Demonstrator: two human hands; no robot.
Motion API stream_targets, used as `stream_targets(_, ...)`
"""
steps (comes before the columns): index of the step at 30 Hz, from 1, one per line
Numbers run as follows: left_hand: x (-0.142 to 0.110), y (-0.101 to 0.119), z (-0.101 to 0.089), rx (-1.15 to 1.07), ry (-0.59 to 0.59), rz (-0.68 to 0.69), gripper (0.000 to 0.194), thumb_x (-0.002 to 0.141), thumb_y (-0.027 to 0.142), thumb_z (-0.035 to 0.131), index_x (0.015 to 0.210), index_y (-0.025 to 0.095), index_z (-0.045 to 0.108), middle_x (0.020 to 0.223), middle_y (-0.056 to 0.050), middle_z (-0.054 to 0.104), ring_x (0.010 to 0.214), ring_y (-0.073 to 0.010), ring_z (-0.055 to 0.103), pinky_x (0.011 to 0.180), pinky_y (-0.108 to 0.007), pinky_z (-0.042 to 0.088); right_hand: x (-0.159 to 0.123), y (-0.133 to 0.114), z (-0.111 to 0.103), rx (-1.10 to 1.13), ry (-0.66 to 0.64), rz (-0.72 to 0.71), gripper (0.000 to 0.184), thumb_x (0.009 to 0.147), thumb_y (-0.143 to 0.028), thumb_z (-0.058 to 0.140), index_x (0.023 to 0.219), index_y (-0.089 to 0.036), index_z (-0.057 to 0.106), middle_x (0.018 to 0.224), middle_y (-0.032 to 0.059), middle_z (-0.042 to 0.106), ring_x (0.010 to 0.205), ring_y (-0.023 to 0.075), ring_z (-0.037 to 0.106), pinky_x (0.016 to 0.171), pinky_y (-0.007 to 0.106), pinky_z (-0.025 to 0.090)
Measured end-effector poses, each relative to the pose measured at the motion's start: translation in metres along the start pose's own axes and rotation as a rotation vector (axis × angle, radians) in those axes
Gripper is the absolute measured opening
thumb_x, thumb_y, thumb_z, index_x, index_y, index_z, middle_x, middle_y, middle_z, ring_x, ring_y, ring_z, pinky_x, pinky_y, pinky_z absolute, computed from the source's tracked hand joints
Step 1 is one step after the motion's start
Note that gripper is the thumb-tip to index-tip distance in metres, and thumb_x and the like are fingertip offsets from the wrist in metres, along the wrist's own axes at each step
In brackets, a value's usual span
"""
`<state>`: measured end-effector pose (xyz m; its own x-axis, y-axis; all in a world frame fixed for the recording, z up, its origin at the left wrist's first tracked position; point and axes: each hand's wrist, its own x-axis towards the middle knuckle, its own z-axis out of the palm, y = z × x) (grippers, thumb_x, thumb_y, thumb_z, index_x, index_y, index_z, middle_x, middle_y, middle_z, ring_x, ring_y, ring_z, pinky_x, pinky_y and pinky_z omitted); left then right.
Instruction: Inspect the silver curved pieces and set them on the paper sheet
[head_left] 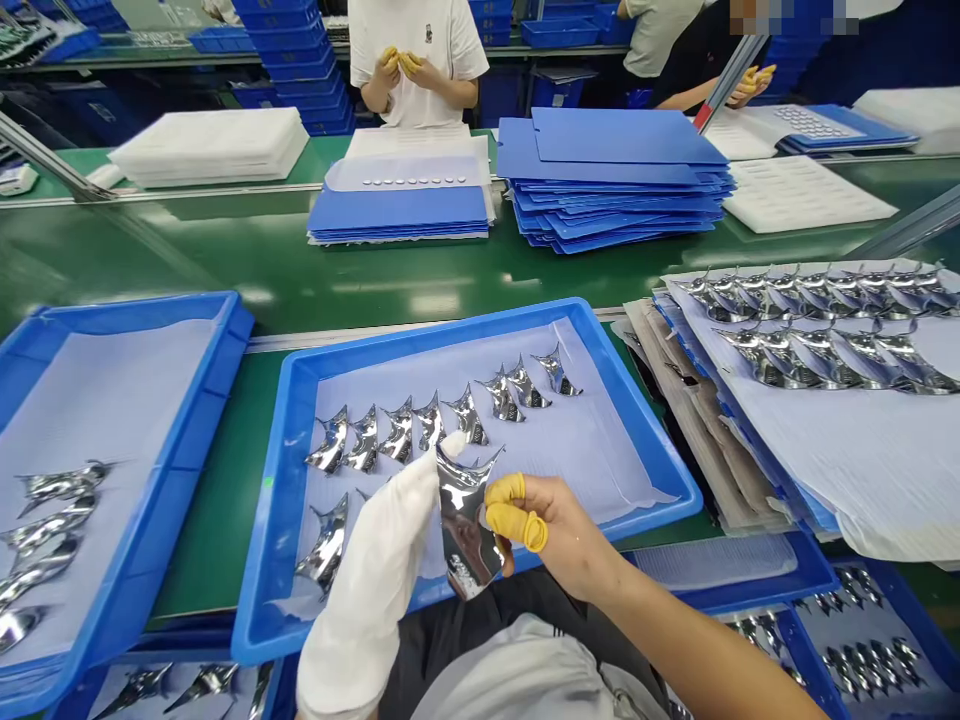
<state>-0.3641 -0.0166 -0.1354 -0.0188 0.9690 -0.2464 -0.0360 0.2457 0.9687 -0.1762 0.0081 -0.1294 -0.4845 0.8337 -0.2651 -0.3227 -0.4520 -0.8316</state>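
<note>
A mirror-chrome curved metal piece (465, 520) stands upright between my hands, its pointed tips upward. My left hand (367, 570), in a white cloth glove, presses its left edge. My right hand (555, 525), with yellow finger cots on two fingers, pinches its right edge. Just beyond them lies a blue plastic tray (420, 352) lined with a pale sheet. Two rows of similar chrome pieces (442, 420) rest on that sheet, and one of them (326, 545) lies close beside my gloved hand. My forearm and the glove hide the tray's near part.
A second blue tray (120, 340) with chrome pieces lies left, and sheets of pieces (817, 340) are stacked right. Behind runs a green conveyor belt (247, 250) carrying blue folders (615, 170) and white foam sheets (210, 145). Co-workers (412, 60) stand across it.
</note>
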Motion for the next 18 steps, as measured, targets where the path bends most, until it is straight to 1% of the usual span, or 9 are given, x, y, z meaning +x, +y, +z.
stream_targets(1, 0.001, 0.008, 0.004, -0.025, -0.071, -0.012, 0.041, 0.09, 0.044, 0.062, 0.128, 0.029, 0.066, 0.14, -0.001, 0.059, 0.139, -0.0282, 0.043, 0.117, -0.043, 0.036, 0.0, -0.001, 0.001, 0.0, 0.007, 0.0, 0.028, 0.083, -0.036, 0.07, 0.07, -0.016, 0.057, 0.062, -0.0045, 0.053, 0.05, 0.007, 0.052, 0.051, 0.02, 0.045)
stream_targets(2, 0.003, 0.016, 0.007, -0.041, -0.127, -0.023, 0.052, 0.083, 0.039, 0.072, 0.133, 0.03, 0.061, 0.144, -0.001, 0.056, 0.14, -0.0287, 0.041, 0.117, -0.041, 0.037, 0.001, -0.002, 0.001, 0.001, 0.008, -0.002, 0.028, 0.084, -0.036, 0.07, 0.069, -0.016, 0.057, 0.061, -0.0047, 0.054, 0.049, 0.0069, 0.052, 0.052, 0.02, 0.045)
stream_targets(4, 0.007, 0.026, 0.014, -0.063, -0.15, -0.032, 0.072, 0.075, 0.029, 0.082, 0.141, 0.03, 0.053, 0.147, -0.001, 0.052, 0.139, -0.0288, 0.043, 0.115, -0.038, 0.039, 0.001, -0.004, 0.002, 0.011, 0.002, -0.005, 0.029, 0.083, -0.037, 0.071, 0.069, -0.016, 0.057, 0.06, -0.005, 0.054, 0.049, 0.0067, 0.051, 0.052, 0.02, 0.045)
stream_targets(5, 0.009, 0.027, 0.016, -0.087, -0.133, -0.038, 0.072, 0.076, 0.028, 0.08, 0.142, 0.03, 0.051, 0.148, -0.002, 0.052, 0.137, -0.0284, 0.045, 0.114, -0.038, 0.04, 0.002, -0.004, 0.003, 0.022, -0.001, -0.007, 0.029, 0.083, -0.039, 0.071, 0.07, -0.016, 0.057, 0.06, -0.0052, 0.053, 0.049, 0.0065, 0.05, 0.051, 0.02, 0.045)
stream_targets(8, 0.014, 0.021, 0.018, -0.18, -0.033, -0.039, 0.053, 0.084, 0.029, 0.073, 0.134, 0.025, 0.059, 0.139, -0.006, 0.06, 0.126, -0.0275, 0.056, 0.107, -0.038, 0.047, 0.002, -0.002, 0.003, 0.057, 0.0, 0.0, 0.03, 0.08, -0.04, 0.074, 0.07, -0.016, 0.059, 0.062, -0.0053, 0.052, 0.049, 0.0062, 0.049, 0.048, 0.019, 0.043)
stream_targets(10, 0.017, 0.015, 0.017, -0.21, 0.018, -0.019, 0.041, 0.084, 0.029, 0.072, 0.123, 0.022, 0.067, 0.133, -0.007, 0.064, 0.122, -0.0272, 0.059, 0.105, -0.037, 0.049, 0.002, 0.0, 0.003, 0.073, 0.001, 0.012, 0.029, 0.081, -0.038, 0.074, 0.07, -0.016, 0.059, 0.062, -0.0055, 0.052, 0.048, 0.0057, 0.05, 0.047, 0.019, 0.042)
stream_targets(12, 0.019, 0.012, 0.017, -0.218, 0.041, -0.011, 0.035, 0.082, 0.029, 0.073, 0.116, 0.022, 0.07, 0.13, -0.006, 0.067, 0.121, -0.0261, 0.06, 0.104, -0.036, 0.049, 0.002, 0.002, 0.002, 0.085, 0.002, 0.016, 0.029, 0.082, -0.037, 0.073, 0.069, -0.015, 0.058, 0.06, -0.0059, 0.053, 0.047, 0.0054, 0.051, 0.048, 0.019, 0.042)
stream_targets(15, 0.018, 0.016, 0.022, -0.228, 0.07, -0.005, 0.028, 0.082, 0.029, 0.072, 0.11, 0.023, 0.073, 0.122, -0.004, 0.071, 0.116, -0.0229, 0.063, 0.101, -0.032, 0.05, 0.002, 0.003, 0.003, 0.136, 0.003, 0.009, 0.03, 0.081, -0.039, 0.075, 0.071, -0.015, 0.06, 0.057, -0.0055, 0.055, 0.046, 0.0059, 0.051, 0.047, 0.019, 0.041)
stream_targets(18, 0.015, 0.021, 0.029, -0.235, 0.108, 0.007, 0.019, 0.085, 0.03, 0.068, 0.102, 0.025, 0.075, 0.115, -0.003, 0.074, 0.109, -0.0215, 0.067, 0.097, -0.032, 0.053, 0.004, 0.004, 0.006, 0.256, -0.007, 0.065, 0.033, 0.077, -0.042, 0.078, 0.071, -0.015, 0.06, 0.055, -0.0046, 0.055, 0.046, 0.0066, 0.05, 0.045, 0.019, 0.04)
